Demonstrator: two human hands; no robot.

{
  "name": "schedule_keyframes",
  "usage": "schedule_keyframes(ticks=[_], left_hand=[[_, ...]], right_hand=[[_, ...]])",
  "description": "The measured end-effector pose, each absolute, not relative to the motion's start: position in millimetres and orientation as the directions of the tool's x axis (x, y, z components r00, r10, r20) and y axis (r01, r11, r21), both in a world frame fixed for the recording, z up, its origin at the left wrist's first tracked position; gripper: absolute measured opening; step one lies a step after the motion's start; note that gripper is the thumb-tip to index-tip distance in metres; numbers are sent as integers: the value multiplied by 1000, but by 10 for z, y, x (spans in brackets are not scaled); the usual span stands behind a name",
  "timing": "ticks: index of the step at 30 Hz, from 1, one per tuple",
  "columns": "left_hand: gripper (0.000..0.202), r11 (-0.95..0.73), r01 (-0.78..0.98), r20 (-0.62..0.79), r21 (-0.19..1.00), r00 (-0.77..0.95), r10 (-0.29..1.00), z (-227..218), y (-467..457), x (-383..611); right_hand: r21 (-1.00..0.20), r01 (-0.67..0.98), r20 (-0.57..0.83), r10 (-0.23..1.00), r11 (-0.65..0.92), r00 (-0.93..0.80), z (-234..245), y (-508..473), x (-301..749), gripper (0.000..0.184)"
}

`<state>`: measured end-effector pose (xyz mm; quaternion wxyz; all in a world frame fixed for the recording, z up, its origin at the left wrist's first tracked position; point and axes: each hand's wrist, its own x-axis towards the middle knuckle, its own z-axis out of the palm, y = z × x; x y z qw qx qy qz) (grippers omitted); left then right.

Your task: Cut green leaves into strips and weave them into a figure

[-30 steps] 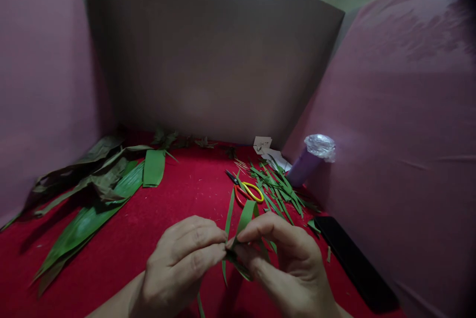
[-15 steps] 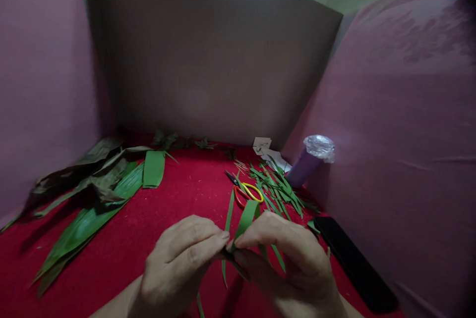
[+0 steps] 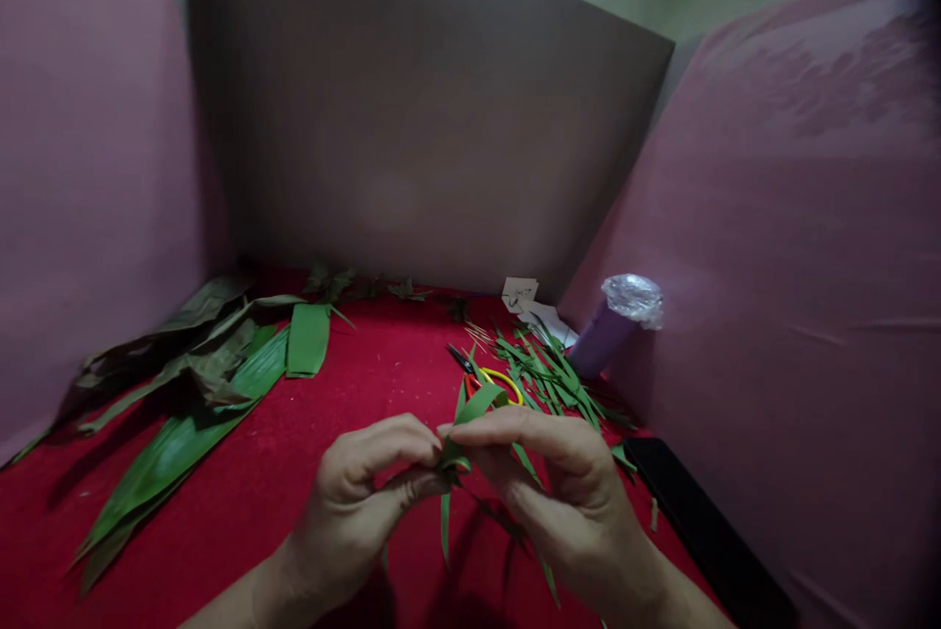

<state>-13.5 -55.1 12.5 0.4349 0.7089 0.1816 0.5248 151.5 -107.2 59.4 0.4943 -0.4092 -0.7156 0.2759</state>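
Low in the middle of the head view, my left hand (image 3: 371, 492) pinches a green leaf strip (image 3: 481, 402) between thumb and forefinger. My right hand (image 3: 563, 482) grips the same strip from the other side, its fingertips meeting those of the left. The strip bends up in a loop over the right forefinger, and narrow ends hang below both hands. Where it is folded between the fingertips, much of it is hidden. Just beyond the hands lie scissors (image 3: 502, 384) with a red and a yellow handle, partly covered by the loop.
Cut leaf strips (image 3: 551, 369) lie in a pile at right, near a purple cup (image 3: 603, 335) topped with clear plastic. A black phone-like slab (image 3: 698, 521) lies at the right edge. Large green leaves (image 3: 183, 443) and dried leaves (image 3: 169, 345) spread over the red cloth (image 3: 368, 374) at left.
Both hands have turned and risen slightly, with the left thumb now showing below its forefinger. The strip's loop has tipped lower and leans over to the right.
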Motion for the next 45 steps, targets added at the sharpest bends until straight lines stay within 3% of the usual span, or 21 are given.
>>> schedule_keyframes(ticks=[2,5,12,22,29,34,45], left_hand=[[9,-343,-250,419,905,398,816,120,-528,-122],[4,-82,-298,216,951,453,865,105,-503,-115],[9,118,-357,53,927,435,899,67,-470,-119],[14,196,-377,-10,905,444,896,69,-442,-97],[23,279,-361,-77,890,485,871,34,-431,-86],[28,279,-349,-85,895,481,873,65,-443,-81],[18,215,-278,-60,936,475,878,48,-443,-99]], right_hand=[[-788,369,465,869,493,-168,574,-1037,1519,28],[-786,417,442,886,458,-139,514,-975,1521,28],[-826,397,424,905,400,-30,450,-903,1535,13],[-861,426,265,960,277,-90,426,-851,1431,17],[-963,228,131,990,141,-57,240,-734,1442,20],[-964,234,124,992,127,-29,191,-695,1465,20],[-957,249,152,988,152,-21,159,-706,1455,21]])
